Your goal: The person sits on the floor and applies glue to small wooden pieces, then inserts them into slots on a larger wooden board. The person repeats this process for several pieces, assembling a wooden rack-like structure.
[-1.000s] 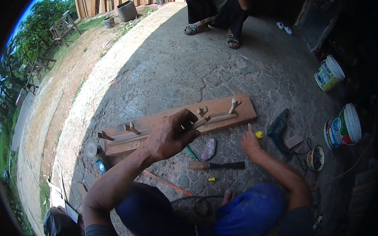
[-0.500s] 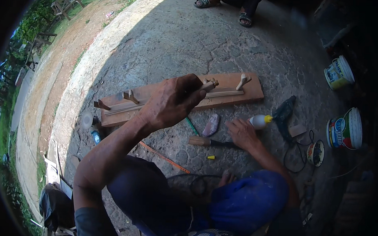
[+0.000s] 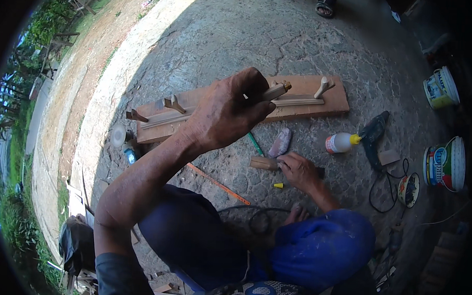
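Observation:
My left hand (image 3: 224,113), raised over the plank, is closed round a short wooden peg (image 3: 275,90) whose tip looks yellowish-brown. Beneath it a long wooden plank (image 3: 334,96) lies on the ground. A narrow grooved wooden strip (image 3: 161,119) rests along the plank, with forked wooden pegs (image 3: 174,103) standing up from it; my left hand hides its middle. My right hand (image 3: 300,173) is low over a dark-ended tool with a thick wooden handle (image 3: 263,163), fingers curled on it. A pinkish stone (image 3: 281,142) lies just beyond that hand.
Right of the plank are a white glue bottle with yellow top (image 3: 341,142), a dark power drill (image 3: 374,139), a small bowl (image 3: 408,190) and two paint buckets (image 3: 444,163). An orange strip (image 3: 219,184), green pencil-like stick (image 3: 256,143) and yellow cap (image 3: 279,185) lie nearer. An angle grinder (image 3: 121,136) sits left.
My right hand has moved away from the glue bottle onto the wooden-handled tool. My left hand still holds the peg above the plank. The whole view has shifted slightly.

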Motion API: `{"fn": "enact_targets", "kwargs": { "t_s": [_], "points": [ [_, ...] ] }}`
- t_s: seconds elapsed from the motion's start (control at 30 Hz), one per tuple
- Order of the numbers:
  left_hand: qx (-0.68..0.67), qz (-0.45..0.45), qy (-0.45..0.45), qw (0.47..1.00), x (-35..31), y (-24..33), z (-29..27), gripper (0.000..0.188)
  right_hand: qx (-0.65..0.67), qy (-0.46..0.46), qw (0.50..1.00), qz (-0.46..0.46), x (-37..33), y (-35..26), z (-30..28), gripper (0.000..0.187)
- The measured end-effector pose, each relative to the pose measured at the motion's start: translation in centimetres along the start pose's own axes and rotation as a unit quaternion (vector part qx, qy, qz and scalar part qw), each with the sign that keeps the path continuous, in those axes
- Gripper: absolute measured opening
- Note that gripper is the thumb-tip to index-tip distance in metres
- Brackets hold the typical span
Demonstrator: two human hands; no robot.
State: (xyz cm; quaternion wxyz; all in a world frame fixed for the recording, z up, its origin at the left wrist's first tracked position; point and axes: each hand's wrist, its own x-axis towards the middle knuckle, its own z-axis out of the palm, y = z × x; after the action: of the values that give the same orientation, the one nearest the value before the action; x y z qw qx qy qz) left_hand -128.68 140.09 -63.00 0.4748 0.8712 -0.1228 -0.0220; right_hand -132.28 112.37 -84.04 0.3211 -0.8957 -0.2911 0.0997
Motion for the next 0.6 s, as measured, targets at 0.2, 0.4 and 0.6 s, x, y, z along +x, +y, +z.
{"fn": "enact_targets", "kwargs": {
  "t_s": [0.2, 0.4, 0.6],
  "points": [
    [-0.024, -0.006, 0.003, 1.0, -0.4, -0.3, -0.3, 0.023, 0.022, 0.043, 0.997, -0.063, 2.0, -2.4, 0.9, 0.021],
    [0.018, -0.013, -0.017, 1.0, -0.3, 0.4, 0.2, 0.025, 0.058, 0.025, 0.992, -0.109, 2.8, -4.6, 1.1, 0.022],
    [-0.005, -0.043, -0.014, 0.999, -1.5, -1.7, -2.0, 0.03, 0.02, -0.001, 0.99, -0.143, 5.6, -6.1, -0.7, 0.026]
  ]
}}
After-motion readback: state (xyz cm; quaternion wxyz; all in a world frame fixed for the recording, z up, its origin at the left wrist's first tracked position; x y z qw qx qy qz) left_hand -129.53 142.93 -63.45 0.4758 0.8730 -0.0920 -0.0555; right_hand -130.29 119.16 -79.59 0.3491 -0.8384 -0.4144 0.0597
